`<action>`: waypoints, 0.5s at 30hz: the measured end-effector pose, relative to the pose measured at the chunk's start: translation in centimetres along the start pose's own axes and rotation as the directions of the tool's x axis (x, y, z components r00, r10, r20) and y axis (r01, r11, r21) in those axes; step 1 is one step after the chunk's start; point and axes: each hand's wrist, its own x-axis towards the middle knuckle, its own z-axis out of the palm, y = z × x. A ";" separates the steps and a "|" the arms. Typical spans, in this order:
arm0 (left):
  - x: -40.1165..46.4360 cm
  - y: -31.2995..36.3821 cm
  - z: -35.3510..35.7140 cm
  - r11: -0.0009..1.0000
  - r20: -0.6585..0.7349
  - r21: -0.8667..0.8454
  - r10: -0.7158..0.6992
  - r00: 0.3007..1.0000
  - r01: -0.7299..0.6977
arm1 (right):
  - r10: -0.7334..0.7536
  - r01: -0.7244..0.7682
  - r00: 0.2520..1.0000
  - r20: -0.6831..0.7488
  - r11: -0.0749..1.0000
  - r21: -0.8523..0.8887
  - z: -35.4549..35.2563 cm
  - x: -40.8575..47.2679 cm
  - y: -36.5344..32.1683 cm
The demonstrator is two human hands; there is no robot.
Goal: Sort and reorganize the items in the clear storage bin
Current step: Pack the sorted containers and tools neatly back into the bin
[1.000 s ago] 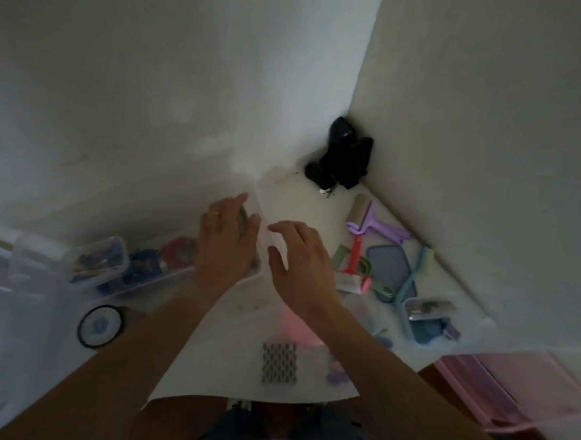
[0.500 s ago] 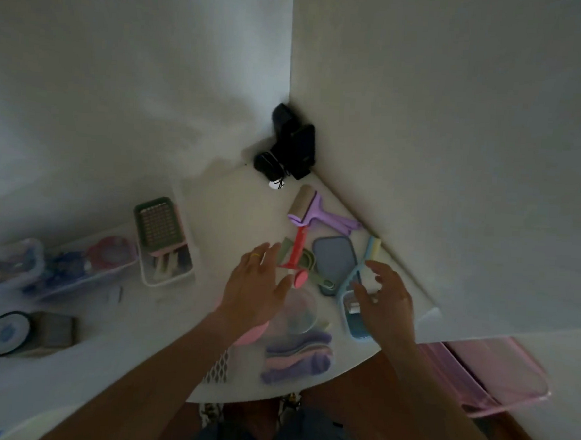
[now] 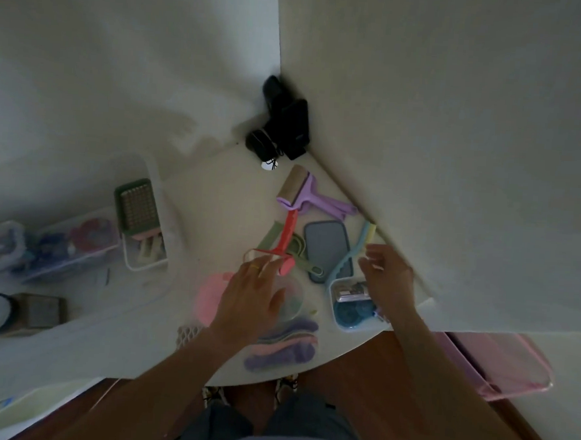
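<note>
Two hands over the white table (image 3: 216, 195). L hand (image 3: 250, 299) palm down, fingers relaxed and loosely spread, tips just by the red roller tool (image 3: 286, 243), not gripping anything; it hangs above a clear round cup (image 3: 293, 298) and a pink disc (image 3: 209, 296). R hand (image 3: 387, 280) fingers slack, lightly curled, holding nothing, just above a small blue tray (image 3: 348, 311) w/ bits inside. Clear storage bin (image 3: 146, 245) sits well apart to the left of the L hand, w/ a green grater (image 3: 137, 207) lying in it. Between hands: grey-blue lid (image 3: 326, 246), green scoops (image 3: 297, 247). Farther back, purple lint roller (image 3: 301, 193), black gadget (image 3: 284, 124) in the wall corner. Pastel spoons (image 3: 285, 345) near table edge.
</note>
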 end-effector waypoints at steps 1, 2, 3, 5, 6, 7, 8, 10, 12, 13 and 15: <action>0.0 0.5 0.3 1.000 0.002 -0.018 0.019 1.000 -0.019 | -0.049 0.051 0.998 0.027 0.997 -0.060 0.7 1.8 -0.8; 0.0 0.9 0.7 0.999 0.015 -0.038 0.026 1.000 -0.026 | -0.094 0.100 0.994 0.053 0.987 -0.124 1.4 3.7 -1.4; -0.1 1.4 1.1 0.998 0.033 -0.054 0.034 0.999 -0.032 | -0.125 0.141 0.988 0.086 0.968 -0.209 2.2 5.5 -2.0; -0.1 2.4 2.3 0.996 0.061 -0.072 0.051 0.997 -0.047 | -0.137 0.192 0.977 0.165 0.901 -0.388 3.8 8.5 -2.7; -0.1 2.9 3.1 0.995 0.067 -0.084 0.050 0.997 -0.045 | -0.115 0.197 0.973 0.198 0.860 -0.471 4.5 9.6 -2.9; -0.1 3.4 3.8 0.994 0.071 -0.102 0.044 0.997 -0.036 | -0.090 0.201 0.970 0.224 0.814 -0.545 5.2 10.2 -3.1; -0.1 3.9 4.6 0.992 0.072 -0.121 0.039 0.997 -0.030 | -0.074 0.208 0.968 0.239 0.771 -0.602 5.9 10.8 -2.9; 0.3 4.8 5.9 0.987 0.074 -0.158 0.034 0.997 -0.022 | -0.053 0.194 0.973 0.226 0.721 -0.666 7.0 11.6 -2.5; 0.7 5.6 6.7 0.981 0.090 -0.194 0.023 0.996 -0.005 | -0.032 0.141 0.983 0.178 0.755 -0.641 7.5 12.2 -2.0; 1.0 6.0 7.0 0.977 0.105 -0.213 0.018 0.994 0.005 | -0.025 0.121 0.986 0.163 0.779 -0.616 7.6 12.5 -1.8; 1.3 6.7 7.8 0.970 0.142 -0.241 0.010 0.990 0.025 | -0.021 0.113 0.987 0.160 0.797 -0.593 7.5 12.8 -1.5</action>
